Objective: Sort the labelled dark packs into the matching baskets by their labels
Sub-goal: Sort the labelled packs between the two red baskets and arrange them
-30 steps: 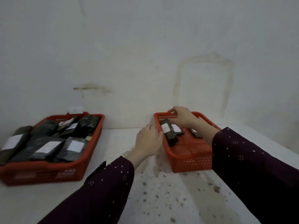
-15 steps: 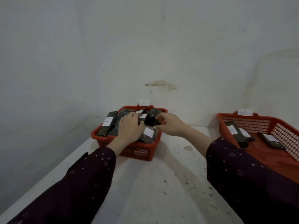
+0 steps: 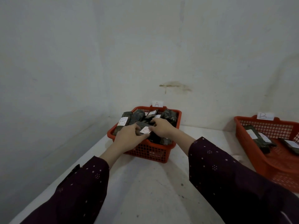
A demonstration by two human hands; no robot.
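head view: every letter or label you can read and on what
"A": left tag, on the left basket's back rim.
"B": right tag, on the right basket's back rim.
"B": label of the left basket's leftmost dark pack.
Probably "B": sideways label of the pack that the right hand pinches.
Other labels: too blurred.

A single head-worn wide-angle camera looks forward and down along the surface toward the wall. The far corner seems fairly near.
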